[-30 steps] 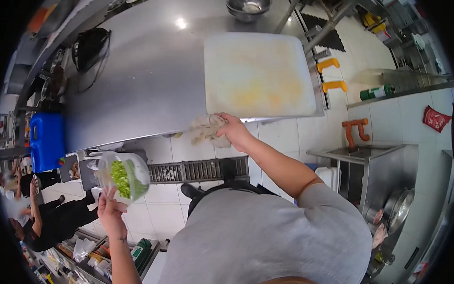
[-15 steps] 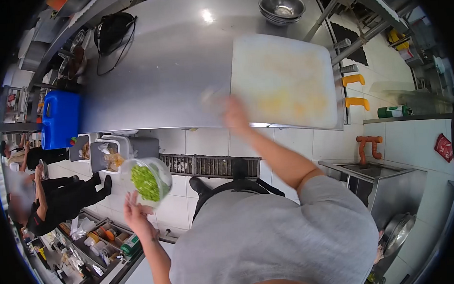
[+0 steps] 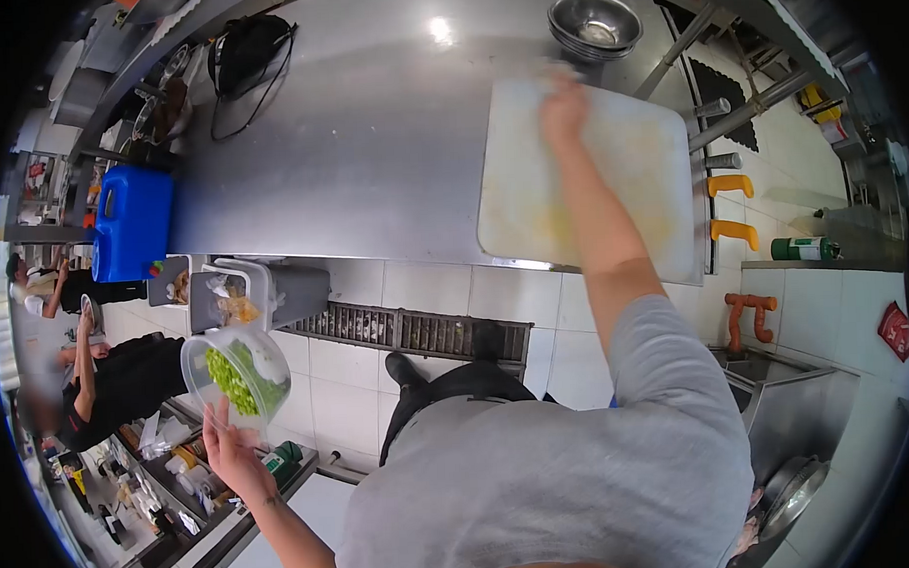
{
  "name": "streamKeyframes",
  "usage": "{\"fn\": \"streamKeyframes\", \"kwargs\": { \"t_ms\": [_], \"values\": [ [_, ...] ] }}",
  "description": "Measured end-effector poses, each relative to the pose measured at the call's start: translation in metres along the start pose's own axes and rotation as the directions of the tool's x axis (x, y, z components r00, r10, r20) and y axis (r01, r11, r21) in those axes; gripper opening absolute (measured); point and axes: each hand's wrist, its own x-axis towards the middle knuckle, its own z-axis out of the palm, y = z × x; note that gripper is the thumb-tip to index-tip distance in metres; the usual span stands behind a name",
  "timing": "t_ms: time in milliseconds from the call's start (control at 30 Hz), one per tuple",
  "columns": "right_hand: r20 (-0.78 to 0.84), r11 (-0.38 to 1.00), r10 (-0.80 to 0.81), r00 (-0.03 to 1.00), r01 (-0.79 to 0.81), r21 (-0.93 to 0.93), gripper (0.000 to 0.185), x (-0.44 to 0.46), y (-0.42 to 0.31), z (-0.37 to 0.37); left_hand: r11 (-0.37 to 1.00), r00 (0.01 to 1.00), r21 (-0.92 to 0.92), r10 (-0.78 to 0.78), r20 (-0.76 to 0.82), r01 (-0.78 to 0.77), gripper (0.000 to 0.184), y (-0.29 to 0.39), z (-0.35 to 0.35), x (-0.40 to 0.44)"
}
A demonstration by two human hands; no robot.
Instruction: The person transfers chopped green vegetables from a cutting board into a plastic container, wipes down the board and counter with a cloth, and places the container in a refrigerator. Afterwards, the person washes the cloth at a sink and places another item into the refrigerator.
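Observation:
My left hand (image 3: 235,454) grips a clear round plastic container (image 3: 270,376) at its lower edge. The container is tilted on its side, and chopped green vegetable pieces (image 3: 232,380) lie inside it. Over the far part of the white cutting board (image 3: 636,167) is my right hand (image 3: 566,112), smeared by motion. A pale blurred thing (image 3: 559,70) shows at its fingertips, too smeared to name. Just beyond that hand stands a stack of steel bowls (image 3: 596,27). Yellowish stains mark the board.
The steel table (image 3: 351,177) carries a black bag (image 3: 246,56) at far left. A blue jug (image 3: 137,223) stands at its left end, above grey bins (image 3: 237,292). Yellow handles (image 3: 733,229) stick out past the right edge. People in black (image 3: 128,381) stand at left.
My right hand has moved away from the table's near edge, across the cutting board towards the bowls. The container in my left hand has shifted left and slightly down in view.

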Motion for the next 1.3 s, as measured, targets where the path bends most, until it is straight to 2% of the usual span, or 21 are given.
{"fn": "streamKeyframes", "kwargs": {
  "t_ms": [100,133,200,300,333,367,433,500,533,633,700,867,900,933,1000,1033,1067,1167,1200,1267,1300],
  "values": [
    [0.417,0.933,-0.060,0.907,-0.098,0.347,0.038,-0.077,-0.105,0.010,1.000,0.997,-0.018,-0.020,0.070,0.022,0.045,-0.002,0.015,0.011],
    [0.802,0.803,-0.059,0.594,-0.449,0.391,0.039,-0.100,-0.121,0.011,0.999,0.996,-0.026,-0.024,0.086,0.026,0.046,0.000,0.022,0.014],
    [0.940,0.761,-0.016,0.341,-0.605,0.233,0.039,-0.098,-0.181,-0.031,0.999,0.995,-0.038,-0.006,0.102,0.010,0.045,0.006,0.022,0.018],
    [0.526,0.728,-0.201,0.826,-0.233,0.644,0.038,-0.050,-0.172,-0.002,0.998,0.997,-0.062,0.026,0.077,-0.021,0.043,0.008,0.012,0.012],
    [0.293,0.874,-0.198,0.936,0.033,0.485,0.037,-0.019,-0.158,0.012,0.999,1.000,-0.046,0.003,-0.003,-0.003,0.043,0.017,0.017,0.002],
    [0.173,0.887,-0.215,0.961,0.118,0.447,0.042,0.018,-0.141,0.020,0.999,0.999,-0.033,0.000,-0.040,-0.001,0.043,0.014,0.011,0.002],
    [0.127,0.994,-0.112,0.985,0.112,0.011,0.032,0.073,-0.090,0.050,1.000,0.993,-0.004,-0.005,-0.121,0.005,0.043,0.002,-0.016,-0.009],
    [0.480,0.966,0.044,0.876,0.085,-0.245,0.027,0.100,-0.008,0.101,0.999,0.991,0.037,-0.026,-0.133,0.031,0.042,-0.009,-0.041,-0.019],
    [0.451,0.988,0.149,0.880,-0.119,-0.095,0.026,0.096,-0.006,0.107,0.997,0.985,0.047,-0.045,-0.165,0.053,0.042,-0.014,-0.048,-0.024],
    [0.582,0.936,-0.050,0.812,0.242,-0.257,0.028,0.078,-0.053,0.125,0.993,0.974,0.055,-0.089,-0.208,0.102,0.043,-0.024,-0.054,-0.028],
    [0.752,0.862,-0.076,0.654,0.422,-0.280,0.028,0.050,-0.108,0.111,0.990,0.965,0.050,-0.117,-0.236,0.132,0.044,-0.028,-0.050,-0.022],
    [0.741,0.879,-0.188,0.644,0.447,-0.166,0.024,-0.076,-0.163,0.025,0.991,0.986,-0.059,-0.126,-0.109,0.121,0.044,-0.039,-0.051,0.006],
    [0.713,0.971,-0.060,0.699,0.206,-0.120,0.024,-0.118,-0.168,0.006,0.992,0.991,-0.063,-0.116,-0.065,0.112,0.044,-0.042,-0.057,0.012],
    [0.692,0.978,-0.096,0.716,0.197,-0.068,0.025,-0.165,-0.170,-0.019,0.993,0.995,-0.071,-0.101,-0.020,0.099,0.044,-0.046,-0.062,0.021],
    [0.828,0.919,-0.229,0.513,0.393,0.011,0.022,-0.221,-0.221,-0.102,0.990,0.998,-0.123,-0.069,0.000,0.068,0.044,-0.051,-0.064,0.037],
    [0.794,0.945,-0.291,0.534,0.031,0.325,0.028,-0.252,-0.225,-0.119,0.985,0.997,-0.154,-0.078,-0.001,0.077,0.043,-0.051,-0.060,0.046],
    [0.953,0.930,-0.158,0.257,-0.286,0.231,0.024,-0.267,-0.222,-0.124,0.980,0.996,-0.176,-0.094,0.007,0.094,0.043,-0.048,-0.057,0.055],
    [0.666,0.924,-0.124,0.736,-0.158,0.347,0.025,-0.256,-0.212,-0.114,0.983,0.993,-0.171,-0.046,0.109,0.064,0.043,-0.055,-0.077,0.085],
    [0.597,0.961,-0.010,0.802,-0.156,0.227,0.028,-0.215,-0.216,-0.120,0.985,0.991,-0.168,-0.017,0.131,0.039,0.043,-0.056,-0.079,0.095],
    [0.282,0.979,-0.177,0.943,0.139,0.148,0.031,-0.142,-0.206,-0.127,0.978,0.977,-0.207,0.036,0.211,0.009,0.044,-0.063,-0.092,0.121],
    [0.267,0.993,-0.112,0.957,0.120,-0.016,0.030,-0.117,-0.179,-0.120,0.977,0.974,-0.211,0.029,0.226,0.020,0.044,-0.061,-0.094,0.130]
  ]
}}
